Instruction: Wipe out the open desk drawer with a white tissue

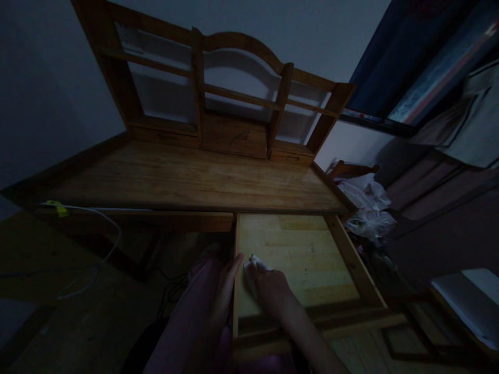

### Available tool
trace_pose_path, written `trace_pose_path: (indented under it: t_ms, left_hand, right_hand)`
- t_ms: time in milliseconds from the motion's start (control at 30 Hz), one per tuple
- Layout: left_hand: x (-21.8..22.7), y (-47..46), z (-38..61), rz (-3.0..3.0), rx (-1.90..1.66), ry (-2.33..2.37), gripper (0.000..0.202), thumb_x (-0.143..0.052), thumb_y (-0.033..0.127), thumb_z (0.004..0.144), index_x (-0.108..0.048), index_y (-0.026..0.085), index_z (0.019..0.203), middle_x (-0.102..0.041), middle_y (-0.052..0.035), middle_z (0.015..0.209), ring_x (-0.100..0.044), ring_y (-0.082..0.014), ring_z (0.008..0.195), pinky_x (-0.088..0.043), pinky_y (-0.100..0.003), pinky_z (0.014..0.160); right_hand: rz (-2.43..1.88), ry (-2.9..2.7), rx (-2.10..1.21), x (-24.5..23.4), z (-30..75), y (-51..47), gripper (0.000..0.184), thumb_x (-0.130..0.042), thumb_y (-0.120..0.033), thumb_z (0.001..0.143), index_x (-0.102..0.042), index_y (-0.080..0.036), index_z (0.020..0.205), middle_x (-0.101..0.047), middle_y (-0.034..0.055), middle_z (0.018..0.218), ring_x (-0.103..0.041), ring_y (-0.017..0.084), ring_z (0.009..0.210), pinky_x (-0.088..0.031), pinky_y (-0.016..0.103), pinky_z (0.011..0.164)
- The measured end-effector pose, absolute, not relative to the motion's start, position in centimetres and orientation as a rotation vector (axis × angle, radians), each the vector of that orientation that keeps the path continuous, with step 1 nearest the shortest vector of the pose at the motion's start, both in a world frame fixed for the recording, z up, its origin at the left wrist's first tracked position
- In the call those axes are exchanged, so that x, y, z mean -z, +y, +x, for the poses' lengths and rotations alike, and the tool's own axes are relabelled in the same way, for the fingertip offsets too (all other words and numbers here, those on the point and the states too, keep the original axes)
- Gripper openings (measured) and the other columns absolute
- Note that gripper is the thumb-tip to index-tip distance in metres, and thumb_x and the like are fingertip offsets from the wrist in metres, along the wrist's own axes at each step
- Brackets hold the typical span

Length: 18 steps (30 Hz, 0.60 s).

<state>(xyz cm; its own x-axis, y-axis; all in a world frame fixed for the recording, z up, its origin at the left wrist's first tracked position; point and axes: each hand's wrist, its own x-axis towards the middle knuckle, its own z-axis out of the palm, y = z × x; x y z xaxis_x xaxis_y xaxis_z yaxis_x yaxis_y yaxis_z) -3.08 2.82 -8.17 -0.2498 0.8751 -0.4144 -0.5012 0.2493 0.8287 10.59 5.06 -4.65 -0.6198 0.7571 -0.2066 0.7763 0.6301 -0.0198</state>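
Note:
A wooden drawer (pixel 288 244) is pulled out from the desk, its pale bottom showing a few dark marks. Inside it, near the left wall, my right hand (pixel 271 291) is closed on a crumpled white cloth or tissue (pixel 260 263), pressed against the drawer bottom. My left hand (pixel 229 280) holds the drawer's left side wall, with a fingertip at the rim; its other fingers are partly hidden in shadow. The wooden desk (pixel 210 174) has a bare-looking top and a shelf hutch (pixel 237 96) at its back.
Left, a white cable (pixel 113 223) with a yellow tag (pixel 58 209) hangs over the desk edge. Plastic bags (pixel 366 195) sit right of the desk. My leg (pixel 187 317) is beside the drawer. A white flat object (pixel 468 304) lies at the far right.

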Motion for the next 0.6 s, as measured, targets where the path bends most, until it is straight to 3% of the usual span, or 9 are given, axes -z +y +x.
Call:
trace_pose_path:
  t_ms: [467,600]
  left_hand:
    - [10.0,3.5,-3.2,0.424,-1.381,1.308,0.032,-0.071,0.043,0.080,-0.072,0.016,0.098,-0.074,-0.0113,0.115,-0.063,-0.0251,0.119,-0.043,-0.047,0.108]
    - [10.1,3.6,-3.3,0.422,-1.382,1.302,0.032,-0.070,0.041,0.082,-0.072,0.015,0.099,-0.074,-0.0105,0.112,-0.064,-0.0246,0.116,-0.044,-0.049,0.106]
  right_hand:
    - [1.309,2.571,0.083,5.2,9.3,5.1,0.044,-0.036,-0.016,0.096,-0.044,-0.019,0.140,-0.059,0.0204,0.133,-0.070,0.027,0.099,-0.059,0.038,0.071]
    - [1.335,2.556,0.077,5.4,8.8,5.3,0.042,-0.037,-0.015,0.096,-0.045,-0.016,0.137,-0.064,0.0210,0.123,-0.071,0.026,0.093,-0.058,0.037,0.070]
